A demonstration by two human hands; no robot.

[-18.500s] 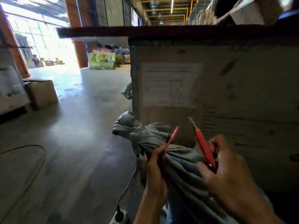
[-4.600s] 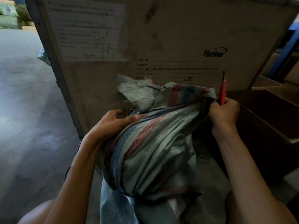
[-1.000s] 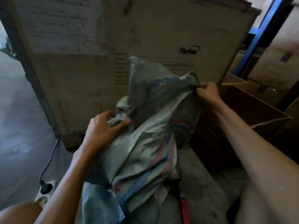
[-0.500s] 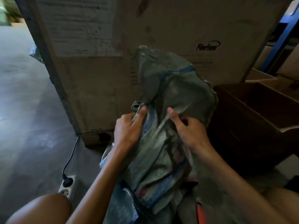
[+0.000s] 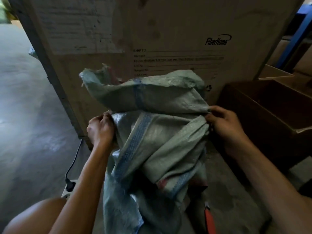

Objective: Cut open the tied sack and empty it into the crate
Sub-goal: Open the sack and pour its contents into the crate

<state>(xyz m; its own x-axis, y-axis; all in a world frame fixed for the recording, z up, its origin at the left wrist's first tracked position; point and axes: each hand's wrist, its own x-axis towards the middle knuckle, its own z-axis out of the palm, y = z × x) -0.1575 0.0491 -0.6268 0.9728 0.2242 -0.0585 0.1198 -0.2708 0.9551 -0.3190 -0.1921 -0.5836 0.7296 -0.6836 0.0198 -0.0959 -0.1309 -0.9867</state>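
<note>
A grey-green woven sack (image 5: 157, 139) with blue and red stripes stands in front of me, its top untied and floppy. My left hand (image 5: 101, 129) grips the mouth's left edge. My right hand (image 5: 224, 124) pinches the right edge, so the mouth is stretched wide between them. A loose flap of the sack folds up and back toward the big carton. The red utility knife (image 5: 210, 220) lies on the floor at the sack's lower right. A dark brown open crate (image 5: 263, 105) sits just right of my right hand. The sack's contents are hidden.
A tall cardboard carton (image 5: 168, 39) printed FiberHome stands directly behind the sack. A black cable with its plug (image 5: 70, 184) in a white power strip lies on the concrete floor at the left. Blue racking (image 5: 297, 31) and more boxes are at the far right.
Both hands slid apart from the middle of the sack to its left and right edges, spreading the mouth. The tie is gone and the knife now lies on the floor.
</note>
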